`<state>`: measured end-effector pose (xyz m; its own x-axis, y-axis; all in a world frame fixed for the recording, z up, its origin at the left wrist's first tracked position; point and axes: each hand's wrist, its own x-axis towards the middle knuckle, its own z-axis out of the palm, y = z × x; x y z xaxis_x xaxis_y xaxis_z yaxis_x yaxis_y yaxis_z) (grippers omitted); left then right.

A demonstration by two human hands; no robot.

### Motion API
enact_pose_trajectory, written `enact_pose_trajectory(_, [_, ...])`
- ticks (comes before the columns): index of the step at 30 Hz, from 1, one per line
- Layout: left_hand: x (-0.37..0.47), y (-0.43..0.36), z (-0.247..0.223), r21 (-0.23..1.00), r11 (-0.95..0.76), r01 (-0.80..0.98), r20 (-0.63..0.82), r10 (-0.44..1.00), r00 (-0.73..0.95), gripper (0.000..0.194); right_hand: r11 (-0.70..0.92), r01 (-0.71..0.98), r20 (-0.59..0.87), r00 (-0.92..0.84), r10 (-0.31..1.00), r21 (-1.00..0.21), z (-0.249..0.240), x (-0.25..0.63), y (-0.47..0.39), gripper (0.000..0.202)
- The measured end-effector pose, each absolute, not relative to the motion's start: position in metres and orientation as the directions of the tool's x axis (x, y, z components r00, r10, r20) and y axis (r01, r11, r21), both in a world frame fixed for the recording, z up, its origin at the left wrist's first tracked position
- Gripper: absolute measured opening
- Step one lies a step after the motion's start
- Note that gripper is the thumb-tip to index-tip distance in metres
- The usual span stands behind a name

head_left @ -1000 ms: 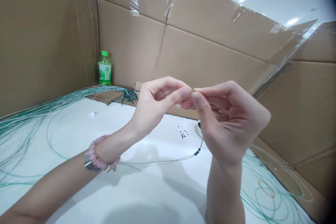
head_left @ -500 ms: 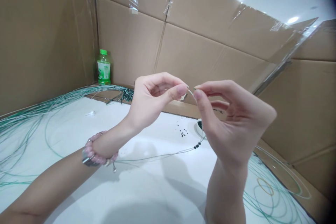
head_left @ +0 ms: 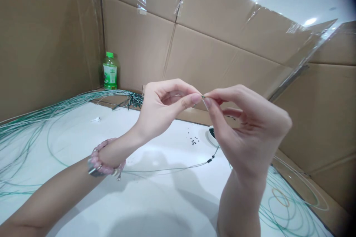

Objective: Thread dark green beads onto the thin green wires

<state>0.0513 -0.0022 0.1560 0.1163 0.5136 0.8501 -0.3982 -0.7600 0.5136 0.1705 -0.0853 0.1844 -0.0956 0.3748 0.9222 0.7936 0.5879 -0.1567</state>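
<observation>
In the middle of the head view, my left hand [head_left: 164, 109] and my right hand [head_left: 247, 129] meet at the fingertips, raised above the white tabletop [head_left: 155, 200]. Thumb and forefinger of each are pinched on a thin cord [head_left: 204, 97], of which only a tiny greenish-white bit shows between them. Below runs a thin green cord [head_left: 161, 170] bearing a few small black beads [head_left: 210, 159]; it passes behind my right hand, so where it joins is hidden. Behind that hand a small white bowl [head_left: 210, 137] with dark contents is partly covered.
Loose black beads [head_left: 194, 141] lie left of the bowl. Bundles of green cord [head_left: 25, 129] spread along the left, and looped cords [head_left: 289, 192] lie at the right. A green-capped bottle [head_left: 110, 72] stands in the back corner against cardboard walls [head_left: 133, 37].
My fingertips have come together, closing the small gap where the cord showed. The black beads on the hanging cord have shifted slightly down and right.
</observation>
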Motion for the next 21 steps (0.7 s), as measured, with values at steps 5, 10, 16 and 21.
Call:
enact_pose_trajectory(5, [0.0512,-0.0002,0.1549,0.503,-0.768,-0.395,0.857,0.504,0.111,0.012,0.598,0.791,0.928,-0.117,0.355,-0.129,0.1845,0.1706,-0.0842,0.014])
enact_pose_trajectory(10, [0.0512,0.0006,0.1552,0.491,-0.785,-0.379,0.865,0.489,0.107,0.015,0.583,0.803,0.917,-0.131,0.378,-0.125,0.1844,0.1714,-0.0837,0.016])
enact_pose_trajectory(16, [0.0493,0.0008,0.1548,0.444,-0.846,-0.294,0.895,0.436,0.099,0.014,0.513,0.852,0.899,-0.141,0.416,-0.103,0.1847,0.1759,-0.0850,0.016])
enact_pose_trajectory(21, [0.0482,0.0034,0.1539,0.415,-0.872,-0.258,0.910,0.394,0.131,0.013,0.555,0.817,0.895,-0.122,0.430,-0.155,0.1838,0.1796,-0.0832,0.016])
